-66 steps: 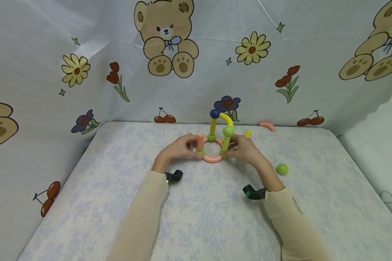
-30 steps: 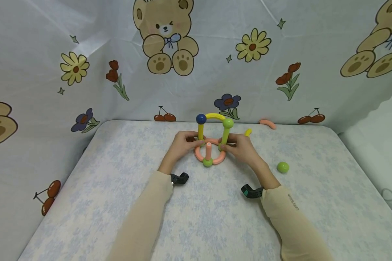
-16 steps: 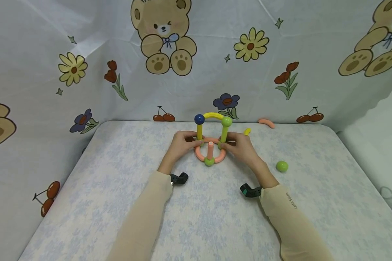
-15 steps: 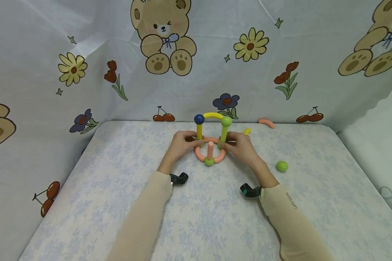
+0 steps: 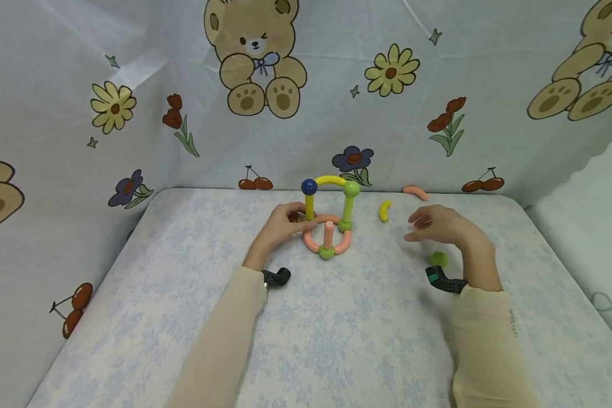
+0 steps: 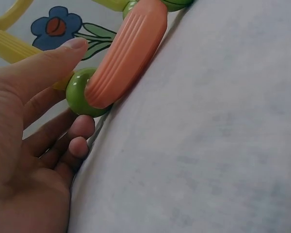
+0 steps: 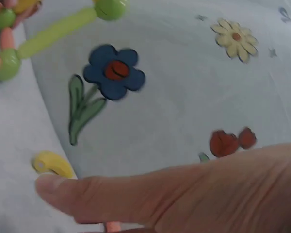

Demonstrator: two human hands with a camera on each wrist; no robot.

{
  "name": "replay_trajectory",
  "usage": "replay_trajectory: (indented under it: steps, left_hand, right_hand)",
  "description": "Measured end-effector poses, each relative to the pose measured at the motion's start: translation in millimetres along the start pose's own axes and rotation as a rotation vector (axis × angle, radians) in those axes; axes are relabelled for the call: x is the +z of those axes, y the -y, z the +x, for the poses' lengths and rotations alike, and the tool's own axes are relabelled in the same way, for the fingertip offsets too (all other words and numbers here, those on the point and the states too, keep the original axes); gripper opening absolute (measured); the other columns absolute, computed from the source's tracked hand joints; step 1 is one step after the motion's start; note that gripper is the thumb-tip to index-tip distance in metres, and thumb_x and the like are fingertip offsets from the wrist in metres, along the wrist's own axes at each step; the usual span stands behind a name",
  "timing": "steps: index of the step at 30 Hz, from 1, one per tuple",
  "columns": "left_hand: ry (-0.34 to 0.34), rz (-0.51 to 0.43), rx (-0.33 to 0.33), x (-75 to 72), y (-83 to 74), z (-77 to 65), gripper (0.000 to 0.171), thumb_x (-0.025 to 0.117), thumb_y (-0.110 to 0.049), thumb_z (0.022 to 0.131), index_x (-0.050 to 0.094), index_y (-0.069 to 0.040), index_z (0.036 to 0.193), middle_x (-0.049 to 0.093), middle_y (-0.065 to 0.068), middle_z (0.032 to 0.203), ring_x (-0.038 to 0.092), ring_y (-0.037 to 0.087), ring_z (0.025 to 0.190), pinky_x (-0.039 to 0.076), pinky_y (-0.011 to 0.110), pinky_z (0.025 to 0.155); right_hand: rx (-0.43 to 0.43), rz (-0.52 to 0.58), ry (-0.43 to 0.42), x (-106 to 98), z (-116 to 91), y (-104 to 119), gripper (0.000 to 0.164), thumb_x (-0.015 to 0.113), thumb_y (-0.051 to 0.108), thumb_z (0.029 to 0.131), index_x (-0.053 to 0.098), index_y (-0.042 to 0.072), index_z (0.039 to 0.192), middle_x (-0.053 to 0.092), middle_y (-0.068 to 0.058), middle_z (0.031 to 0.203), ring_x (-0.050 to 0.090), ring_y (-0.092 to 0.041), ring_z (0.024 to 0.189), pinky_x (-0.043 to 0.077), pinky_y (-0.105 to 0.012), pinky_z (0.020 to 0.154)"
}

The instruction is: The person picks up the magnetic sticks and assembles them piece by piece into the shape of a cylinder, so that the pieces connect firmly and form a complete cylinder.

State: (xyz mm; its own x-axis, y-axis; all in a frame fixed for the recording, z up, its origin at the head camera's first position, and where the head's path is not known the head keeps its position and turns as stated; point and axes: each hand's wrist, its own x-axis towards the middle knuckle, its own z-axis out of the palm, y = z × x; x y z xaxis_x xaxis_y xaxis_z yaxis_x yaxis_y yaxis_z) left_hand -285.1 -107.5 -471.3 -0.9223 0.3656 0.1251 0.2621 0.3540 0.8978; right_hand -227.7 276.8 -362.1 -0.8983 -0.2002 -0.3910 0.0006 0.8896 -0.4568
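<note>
A ball-and-stick toy frame stands mid-table, its base a ring of salmon curved sticks (image 5: 344,243) joined by green balls. On it rise a short salmon stick (image 5: 328,233), a yellow stick (image 5: 309,207) topped by a blue ball (image 5: 309,187), and a light green stick (image 5: 348,208) under another green ball (image 5: 351,188). A yellow arch (image 5: 330,179) bridges the two tops. My left hand (image 5: 281,225) pinches the foot of the yellow stick, by the base green ball (image 6: 80,92). Away to the right, my right hand (image 5: 443,228) hovers with loosely bent fingers, holding nothing.
A loose yellow curved stick (image 5: 385,211) lies between the frame and my right hand. Behind it, a salmon curved stick (image 5: 415,192) rests near the table's back edge. A loose green ball (image 5: 439,259) sits below my right hand. A printed cloth (image 5: 183,68) hangs behind the table.
The frame was turned, bringing the short salmon stick to the front. My right hand has since let go of the light green stick and moved right; my left hand stays at the yellow stick.
</note>
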Motion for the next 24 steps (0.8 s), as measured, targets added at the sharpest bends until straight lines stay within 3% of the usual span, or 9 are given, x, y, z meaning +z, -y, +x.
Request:
replay_trajectory:
  steps: [7,11,18,24]
  left_hand:
    - [0.038,0.0,0.001,-1.6,-0.4,-0.7,0.033,0.088,-0.033,0.089,0.074,-0.019,0.115,0.065,0.007,0.092,0.053,0.021,0.078,0.042,0.032,0.07]
    - [0.043,0.009,-0.005,-2.3,-1.5,-1.4,0.033,0.089,-0.033,0.088,0.074,-0.018,0.113,0.062,0.006,0.089,0.051,0.02,0.076,0.04,0.031,0.068]
    - [0.046,0.02,0.007,-2.6,-1.2,-0.8,0.033,0.088,-0.032,0.088,0.074,-0.018,0.115,0.061,0.006,0.086,0.05,0.019,0.075,0.039,0.031,0.068]
    - [0.057,0.02,0.019,-2.6,0.1,0.0,0.034,0.089,-0.032,0.087,0.073,-0.019,0.114,0.06,0.006,0.086,0.05,0.02,0.074,0.039,0.031,0.068]
  right_hand:
    - [0.147,0.116,0.213,-14,-21,-33,0.07,0.083,0.04,0.093,0.056,-0.006,0.139,0.057,-0.025,0.137,0.066,-0.03,0.116,0.058,-0.049,0.098]
    - [0.184,0.141,0.249,-14,-26,-39,0.059,0.086,0.035,0.09,0.061,-0.002,0.129,0.061,-0.016,0.126,0.066,-0.026,0.112,0.06,-0.044,0.093]
    - [0.128,0.121,0.231,-7,-12,-37,0.038,0.083,0.025,0.092,0.067,0.0,0.115,0.065,-0.011,0.111,0.068,-0.022,0.099,0.06,-0.04,0.089]
    - [0.01,0.047,0.105,-4,-3,-28,0.032,0.082,0.024,0.092,0.07,0.003,0.113,0.07,-0.009,0.106,0.064,-0.022,0.097,0.055,-0.04,0.084]
